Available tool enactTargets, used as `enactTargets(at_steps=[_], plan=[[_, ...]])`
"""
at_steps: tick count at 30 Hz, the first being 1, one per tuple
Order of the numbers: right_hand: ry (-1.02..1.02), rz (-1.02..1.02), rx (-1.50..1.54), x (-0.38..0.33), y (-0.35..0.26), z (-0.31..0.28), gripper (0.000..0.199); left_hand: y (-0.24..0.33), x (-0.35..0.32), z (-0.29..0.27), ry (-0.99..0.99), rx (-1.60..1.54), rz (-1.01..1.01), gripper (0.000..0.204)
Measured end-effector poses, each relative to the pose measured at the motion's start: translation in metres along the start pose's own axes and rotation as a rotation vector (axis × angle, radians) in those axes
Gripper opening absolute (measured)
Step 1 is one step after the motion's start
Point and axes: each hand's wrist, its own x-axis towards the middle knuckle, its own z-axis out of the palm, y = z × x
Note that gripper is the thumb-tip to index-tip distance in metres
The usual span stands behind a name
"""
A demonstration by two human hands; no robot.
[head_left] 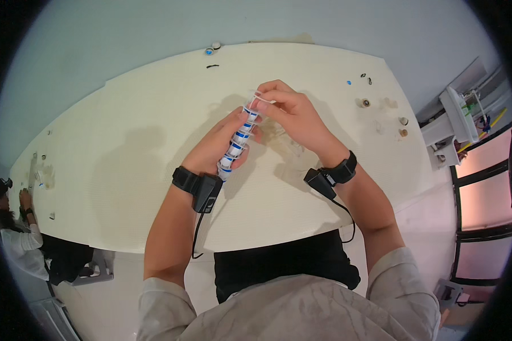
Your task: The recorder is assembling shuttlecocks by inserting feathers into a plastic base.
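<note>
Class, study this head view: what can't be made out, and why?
- Head view: far side of the blue-and-white column, hidden by its near side and the left hand.
- Head view: how the right hand meets the column's upper end, covered by its fingers.
- Head view: the back of the co-worker, lost in the picture's dark left rim.
- Head view: what the dark bits at upper right are; too small.

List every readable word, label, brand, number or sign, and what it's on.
None legible.
Blue-and-white stack in the left hand: any print too small to read.
Black box at the left wrist: pale marks, too small to read.
Blue-topped round piece at the table's far edge: too small to read.
</note>
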Motion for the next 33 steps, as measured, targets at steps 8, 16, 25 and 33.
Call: enactTargets(at_steps=[8, 16, 25, 33], plan=[[0.018, -0.043, 0.028, -0.015, 0.003, 0.004, 0.017, 0.003, -0.003, 0.003, 0.086, 0.034, -0.041, 0.034], [0.352, -0.107, 0.144, -0.004, -0.003, -0.027, 0.019, 0.005, -0.003, -0.004, 0.032, 0.076, -0.022, 0.039], [0.453, 0.112, -0.969, -0.013, 0.058, -0.105, 0.049, -0.005, -0.002, -0.01, -0.085, 0.015, -0.009, 0.048], [0.373, -0.274, -0.643, -0.009, 0.003, -0.063, 0.03, -0.002, -0.002, -0.004, -0.077, 0.037, -0.008, 0.046]])
